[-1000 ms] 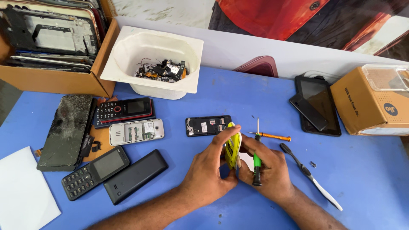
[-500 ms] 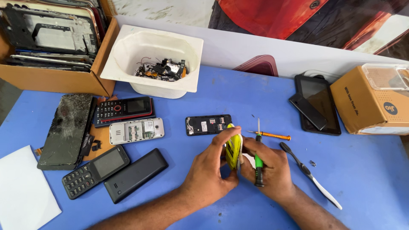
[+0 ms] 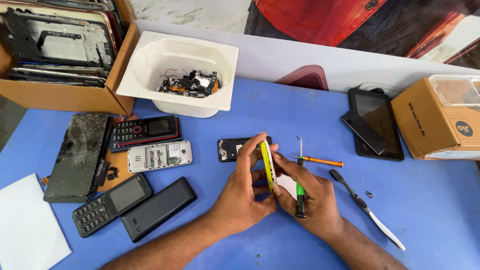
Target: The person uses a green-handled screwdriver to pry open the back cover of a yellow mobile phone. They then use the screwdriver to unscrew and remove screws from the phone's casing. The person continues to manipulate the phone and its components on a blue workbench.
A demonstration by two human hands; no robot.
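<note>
1. The left hand [image 3: 243,200] grips a yellow phone casing [image 3: 268,167] on edge above the blue tabletop [image 3: 425,210], exposing its seam.
2. The right hand [image 3: 312,197] steadies it, closed around a green-handled screwdriver [image 3: 300,192].
3. An orange screwdriver [image 3: 320,161] lies nearby.

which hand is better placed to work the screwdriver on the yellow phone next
Right, probably. The right hand already grips the green-handled screwdriver, tip up beside the yellow phone. The left hand is busy pinching that phone on edge, so it looks better suited to steadying.
</note>
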